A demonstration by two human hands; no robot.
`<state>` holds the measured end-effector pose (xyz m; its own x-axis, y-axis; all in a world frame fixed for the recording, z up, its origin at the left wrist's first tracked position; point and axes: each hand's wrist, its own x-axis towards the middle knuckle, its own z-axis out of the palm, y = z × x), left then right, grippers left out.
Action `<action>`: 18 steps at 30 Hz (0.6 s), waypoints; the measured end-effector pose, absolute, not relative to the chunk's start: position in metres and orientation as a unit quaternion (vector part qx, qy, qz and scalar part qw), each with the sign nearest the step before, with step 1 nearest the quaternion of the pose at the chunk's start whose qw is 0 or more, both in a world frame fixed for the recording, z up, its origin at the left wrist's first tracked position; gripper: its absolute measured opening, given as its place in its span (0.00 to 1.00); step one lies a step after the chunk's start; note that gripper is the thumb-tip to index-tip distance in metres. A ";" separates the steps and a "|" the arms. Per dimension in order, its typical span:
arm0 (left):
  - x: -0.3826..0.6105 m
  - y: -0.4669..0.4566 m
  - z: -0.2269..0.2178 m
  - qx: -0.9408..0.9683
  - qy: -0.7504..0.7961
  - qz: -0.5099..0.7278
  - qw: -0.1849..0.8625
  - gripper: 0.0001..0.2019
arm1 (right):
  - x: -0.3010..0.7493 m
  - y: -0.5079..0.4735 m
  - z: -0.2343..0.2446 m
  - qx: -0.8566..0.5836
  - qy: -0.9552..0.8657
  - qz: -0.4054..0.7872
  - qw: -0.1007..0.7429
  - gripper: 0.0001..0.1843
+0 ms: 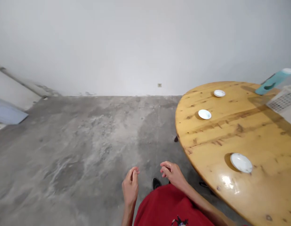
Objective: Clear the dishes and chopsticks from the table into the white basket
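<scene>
My left hand (130, 185) is held in the air over the floor, its fingers loosely bent with a gap beside the thumb and nothing seen in it. Facing it, my right hand (173, 173) hovers in front of my red shirt (164, 207), fingers half curled and apart from the thumb, also without an object. The two hands do not touch. To the right is a round wooden table (213, 138). Nearest to my right hand on it is a white dish (241, 163). Farther back lie a second white dish (204, 114) and a third, smaller-looking dish (219, 93).
A light blue container (273, 82) with a pale top stands at the table's far right, beside a white perforated basket (283, 102). Grey concrete floor (89, 150) reaches a white wall (100, 47) with a socket (159, 85). A pale blue object (9, 113) shows at the left edge.
</scene>
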<state>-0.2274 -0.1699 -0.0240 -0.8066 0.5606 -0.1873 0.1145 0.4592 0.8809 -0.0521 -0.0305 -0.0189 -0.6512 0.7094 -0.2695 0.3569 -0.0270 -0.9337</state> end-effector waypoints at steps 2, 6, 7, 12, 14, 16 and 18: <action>-0.248 -0.154 -0.030 0.219 0.814 0.470 0.262 0.20 | -0.067 -0.029 -0.019 -0.408 -0.685 0.588 0.136 0.16; -0.272 -0.102 -0.039 0.265 0.786 0.443 0.340 0.21 | -0.091 -0.013 -0.019 -0.447 -0.685 0.562 0.121 0.16; -0.276 -0.085 -0.040 0.281 0.776 0.437 0.358 0.21 | -0.097 -0.005 -0.020 -0.457 -0.684 0.555 0.124 0.16; -0.307 0.008 -0.047 0.345 0.733 0.408 0.421 0.23 | -0.134 0.062 -0.028 -0.511 -0.667 0.523 0.141 0.15; -0.332 0.040 -0.050 0.348 0.742 0.386 0.424 0.24 | -0.153 0.097 -0.029 -0.523 -0.667 0.512 0.141 0.15; -0.364 0.071 -0.050 0.342 0.763 0.361 0.412 0.25 | -0.173 0.135 -0.025 -0.525 -0.670 0.504 0.147 0.14; -0.396 0.100 -0.045 0.328 0.785 0.339 0.402 0.24 | -0.192 0.173 -0.018 -0.522 -0.672 0.500 0.160 0.14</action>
<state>-0.3957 0.1003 -0.0451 -0.4621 0.7871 -0.4086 0.2424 0.5553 0.7956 -0.1916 0.1730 -0.0182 -0.4035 0.8616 -0.3079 0.5422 -0.0460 -0.8390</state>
